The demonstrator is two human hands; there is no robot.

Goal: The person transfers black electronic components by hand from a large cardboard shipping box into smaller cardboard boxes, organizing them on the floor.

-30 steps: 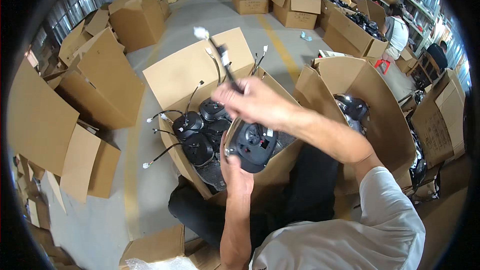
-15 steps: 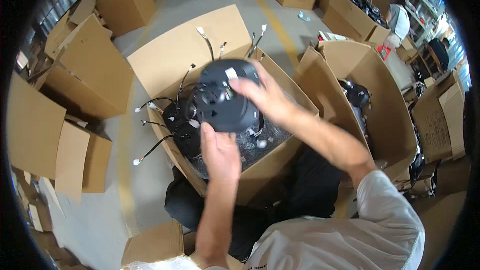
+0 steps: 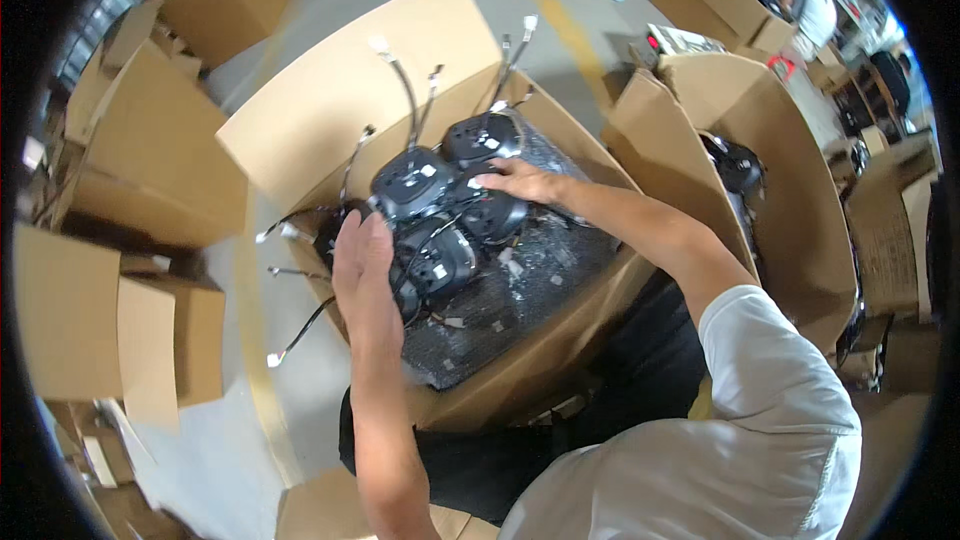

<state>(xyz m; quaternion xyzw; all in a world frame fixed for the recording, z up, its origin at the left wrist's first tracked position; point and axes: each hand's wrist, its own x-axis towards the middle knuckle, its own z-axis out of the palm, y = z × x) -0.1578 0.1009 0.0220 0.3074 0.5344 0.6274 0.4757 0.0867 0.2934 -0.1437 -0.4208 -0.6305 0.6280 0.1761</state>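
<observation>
Several rounded black plastic housings with dark cables and white connectors sit inside an open cardboard box [image 3: 560, 345] in front of me. My right hand [image 3: 527, 182] reaches in from the right, fingers outstretched, its tips at the upper edge of one black housing [image 3: 495, 217]. Beside it are another housing [image 3: 412, 182] and one at the far end [image 3: 482, 137]. My left hand [image 3: 365, 265] is slightly blurred, its fingers straight, at the box's left side next to a nearer housing [image 3: 438, 258]. Part of the leftmost housing is hidden behind that hand.
Clear bubble wrap [image 3: 500, 315] lines the box. Cables with white connectors [image 3: 275, 359] hang over its left side. A second open box [image 3: 800, 240] on the right holds a black unit [image 3: 738, 168]. Large cartons [image 3: 160, 150] line the left; a person [image 3: 812, 10] is at the far right.
Half a second ago both hands held a black housing up over the box. Now it is down among the others; my left hand has drawn away leftward and my right hand remains at the housings.
</observation>
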